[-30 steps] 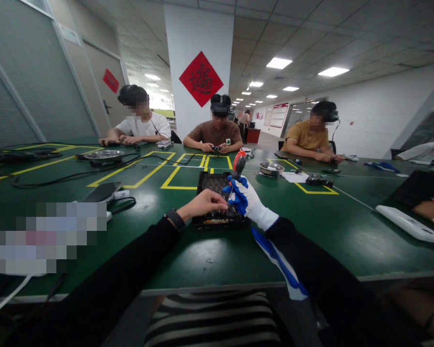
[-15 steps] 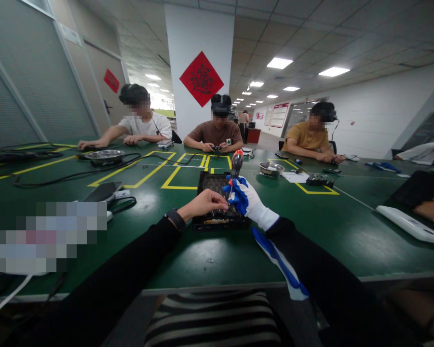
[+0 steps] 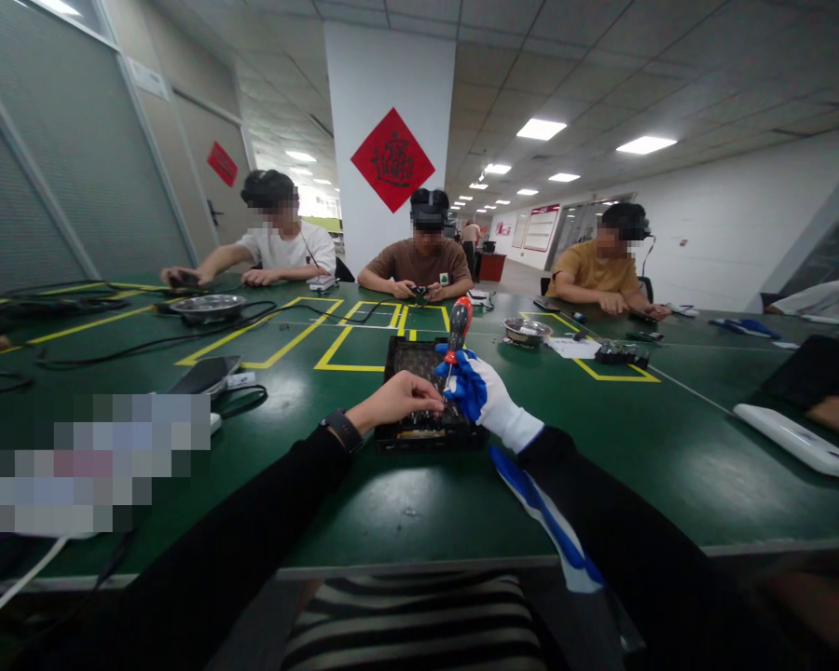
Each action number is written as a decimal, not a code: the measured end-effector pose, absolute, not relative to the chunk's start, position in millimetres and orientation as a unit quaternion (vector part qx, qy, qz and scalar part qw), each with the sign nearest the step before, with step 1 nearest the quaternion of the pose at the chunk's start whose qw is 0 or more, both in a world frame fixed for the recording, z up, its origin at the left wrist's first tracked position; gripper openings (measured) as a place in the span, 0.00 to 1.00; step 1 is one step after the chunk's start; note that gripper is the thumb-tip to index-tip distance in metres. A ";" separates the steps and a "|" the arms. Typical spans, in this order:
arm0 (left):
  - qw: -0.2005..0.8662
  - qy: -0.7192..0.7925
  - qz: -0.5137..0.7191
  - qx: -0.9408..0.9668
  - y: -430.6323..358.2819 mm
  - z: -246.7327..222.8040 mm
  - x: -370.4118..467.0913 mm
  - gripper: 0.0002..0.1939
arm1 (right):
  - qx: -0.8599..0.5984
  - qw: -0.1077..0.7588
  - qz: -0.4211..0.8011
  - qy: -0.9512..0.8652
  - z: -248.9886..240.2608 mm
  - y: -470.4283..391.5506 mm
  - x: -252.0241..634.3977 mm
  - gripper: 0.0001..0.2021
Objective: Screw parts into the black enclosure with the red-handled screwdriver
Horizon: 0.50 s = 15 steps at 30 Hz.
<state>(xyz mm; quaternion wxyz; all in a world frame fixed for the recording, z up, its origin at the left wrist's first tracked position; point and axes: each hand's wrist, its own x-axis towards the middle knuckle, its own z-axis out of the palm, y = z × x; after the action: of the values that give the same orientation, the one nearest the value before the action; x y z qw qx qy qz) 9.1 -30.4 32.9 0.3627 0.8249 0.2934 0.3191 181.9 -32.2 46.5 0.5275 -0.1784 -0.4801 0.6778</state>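
My right hand (image 3: 493,396), in a white and blue coated glove, has its fingers around a screwdriver (image 3: 460,326) with a red and black handle. The handle points up and the thin shaft runs down toward my left fingertips. My bare left hand (image 3: 406,396), with a dark watch at the wrist, is closed in a pinch beside the shaft's lower end. Whatever it pinches, if anything, is too small to make out. Both hands are over a black open plastic tray (image 3: 430,445), whose inside is partly hidden by them.
A blue and white glove (image 3: 542,508) lies near my right forearm. A phone (image 3: 208,375) and cables are at left. Metal bowls (image 3: 206,308) (image 3: 528,328), a paper (image 3: 573,347) and small black parts (image 3: 622,354) lie farther off. Several co-workers sit around the green table (image 3: 336,513).
The view has shifted slightly. My hands and the screwdriver keep nearly the same position over the tray. At far left, a co-worker's hand has moved a little and now holds something dark.
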 end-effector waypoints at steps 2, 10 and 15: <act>0.366 0.293 0.326 0.821 -29.7 31.9 9.3 0.14 | -0.174 0.537 0.670 -0.483 44.4 -29.6 181.4 0.15; 0.376 0.300 0.438 0.759 -22.9 38.5 3.5 0.26 | -0.192 0.532 0.714 -0.413 67.3 -25.4 197.3 0.13; 0.358 0.285 0.540 0.706 -34.9 53.0 10.7 0.28 | -0.240 0.425 0.725 -0.487 75.3 -41.0 189.3 0.12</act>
<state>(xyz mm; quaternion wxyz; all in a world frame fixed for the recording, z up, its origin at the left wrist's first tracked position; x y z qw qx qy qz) 10.7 -34.9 53.0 0.3577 0.7064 0.2853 0.5400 189.3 -41.0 75.3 0.4249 -0.2398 -0.4866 0.7247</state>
